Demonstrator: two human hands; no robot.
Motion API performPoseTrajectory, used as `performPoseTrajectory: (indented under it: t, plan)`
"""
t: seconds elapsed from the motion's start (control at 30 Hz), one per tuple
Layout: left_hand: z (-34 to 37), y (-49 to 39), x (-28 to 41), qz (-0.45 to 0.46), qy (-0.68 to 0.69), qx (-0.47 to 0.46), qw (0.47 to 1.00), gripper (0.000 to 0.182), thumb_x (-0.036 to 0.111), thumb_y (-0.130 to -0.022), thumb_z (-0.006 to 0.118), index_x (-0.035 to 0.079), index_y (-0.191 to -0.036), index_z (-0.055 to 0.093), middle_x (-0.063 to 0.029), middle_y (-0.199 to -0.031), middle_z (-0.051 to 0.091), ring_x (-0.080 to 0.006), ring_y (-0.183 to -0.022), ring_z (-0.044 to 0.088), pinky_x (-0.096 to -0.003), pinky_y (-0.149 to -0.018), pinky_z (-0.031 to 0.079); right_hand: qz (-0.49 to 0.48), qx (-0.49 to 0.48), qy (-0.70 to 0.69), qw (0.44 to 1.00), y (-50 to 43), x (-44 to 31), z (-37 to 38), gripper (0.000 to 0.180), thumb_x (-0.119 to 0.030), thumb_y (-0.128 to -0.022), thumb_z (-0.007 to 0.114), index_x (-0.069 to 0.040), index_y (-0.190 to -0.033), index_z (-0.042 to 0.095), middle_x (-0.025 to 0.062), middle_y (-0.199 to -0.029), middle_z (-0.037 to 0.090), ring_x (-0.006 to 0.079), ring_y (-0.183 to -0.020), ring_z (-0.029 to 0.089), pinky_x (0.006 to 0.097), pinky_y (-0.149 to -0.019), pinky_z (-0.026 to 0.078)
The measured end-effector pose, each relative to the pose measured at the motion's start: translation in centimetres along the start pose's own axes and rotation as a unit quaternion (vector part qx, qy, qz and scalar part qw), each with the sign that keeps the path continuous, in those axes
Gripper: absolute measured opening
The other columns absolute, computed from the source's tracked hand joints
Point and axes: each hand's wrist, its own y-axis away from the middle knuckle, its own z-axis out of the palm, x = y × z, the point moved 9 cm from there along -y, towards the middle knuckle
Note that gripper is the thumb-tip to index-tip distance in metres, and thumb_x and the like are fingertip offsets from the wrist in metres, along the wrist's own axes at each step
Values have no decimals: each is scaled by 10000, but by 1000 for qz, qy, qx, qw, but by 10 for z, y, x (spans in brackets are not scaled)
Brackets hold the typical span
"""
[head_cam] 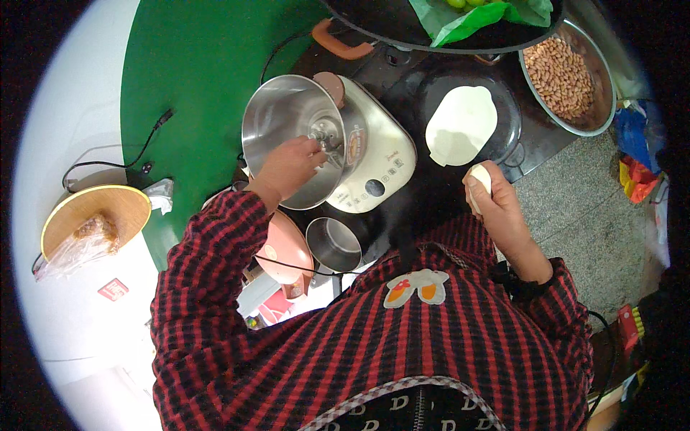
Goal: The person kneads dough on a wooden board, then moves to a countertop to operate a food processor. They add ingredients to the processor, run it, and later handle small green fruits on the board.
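My left hand [294, 167] reaches into a large steel mixing bowl [269, 116], its curled fingertips near the metal fitting [326, 134] at the bottom; whether they pinch anything is hidden. The bowl leans against or stands on a cream kitchen appliance [385, 161] with buttons and a round dial. On the right, my right hand [493, 191] is closed around a pale cream object [480, 180], perhaps dough, with the thumb along it. Just beyond that hand, a cream oval plastic piece [463, 126] with small tabs lies on a round transparent lid [509, 124].
A steel bowl of peanuts [560, 78] stands at the upper right, beside a black wok [377, 27] holding green plastic. Nearer me are a small steel pot [334, 245] and a pink appliance [283, 248]. A power cord [143, 153] and round wooden board [129, 210] lie left.
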Motion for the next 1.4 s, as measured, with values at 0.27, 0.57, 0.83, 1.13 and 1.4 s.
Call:
performPoseTrajectory:
  t: [0.27, 0.57, 0.83, 1.13, 1.4]
  plan:
    - [38, -27, 7, 38, -75, -101, 991, 120, 126, -757, 595, 63, -823, 673, -118, -904, 629, -283, -954, 591, -400, -789, 516, -2, 2, 14, 1000, 0, 5, 5, 99, -184, -998, 505, -97, -954, 521, -54, -699, 477, 21, -580, 420, 179, -506, 336]
    - [51, -38, -5, -16, -26, -194, 980, 173, 87, -794, 562, -15, -870, 681, -217, -913, 637, -381, -903, 615, -423, -814, 519, -5, 25, 22, 999, 7, 7, -4, 98, -188, -996, 509, -97, -965, 527, -54, -698, 487, 18, -574, 414, 180, -503, 328]
    - [42, -38, -2, -48, 17, -228, 972, 181, 75, -818, 546, -37, -891, 670, -223, -959, 641, -395, -902, 629, -445, -798, 528, -7, 35, 29, 999, 11, 8, -9, 109, -194, -998, 505, -90, -977, 529, -56, -705, 482, 18, -576, 409, 179, -503, 322]
    - [22, -36, 15, 86, -34, -205, 974, 174, 154, -801, 619, 20, -885, 692, -171, -1004, 620, -338, -983, 596, -396, -833, 528, 11, 32, 27, 999, 10, 14, -12, 136, -206, -978, 539, -72, -989, 516, -37, -737, 500, 36, -626, 450, 202, -533, 380]
    - [40, -36, 0, -77, -8, -224, 972, 188, 92, -840, 530, -35, -907, 651, -215, -984, 618, -382, -924, 630, -427, -817, 528, 17, 15, 5, 1000, 6, 16, -4, 114, -186, -979, 535, -74, -981, 516, -44, -716, 483, 29, -614, 433, 195, -527, 367]
